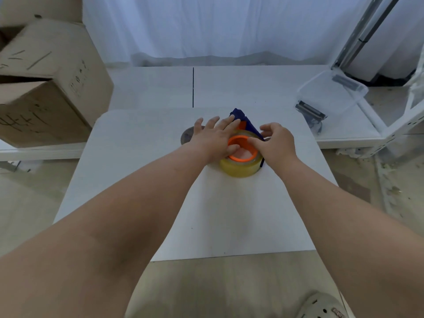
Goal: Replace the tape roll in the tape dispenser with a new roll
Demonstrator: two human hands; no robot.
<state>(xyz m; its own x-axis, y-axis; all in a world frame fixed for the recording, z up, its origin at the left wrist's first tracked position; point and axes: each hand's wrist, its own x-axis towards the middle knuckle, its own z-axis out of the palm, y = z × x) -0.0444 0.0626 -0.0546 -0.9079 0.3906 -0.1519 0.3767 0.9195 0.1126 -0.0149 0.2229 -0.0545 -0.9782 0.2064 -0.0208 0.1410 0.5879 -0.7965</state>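
Yellowish clear tape roll [239, 167] sits on the orange hub [242, 151] of the dark blue plastic dispenser [245, 123] lying mid-table, left hand [213, 138] spread flat, right hand [276, 141] loosely curled at the rim, so pressing evenly should seat it squarely.

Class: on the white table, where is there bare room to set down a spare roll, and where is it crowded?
Free: the near table between the forearms, and its left part. Crowded: the far middle, where left hand and right hand work on the tape roll in the blue dispenser.
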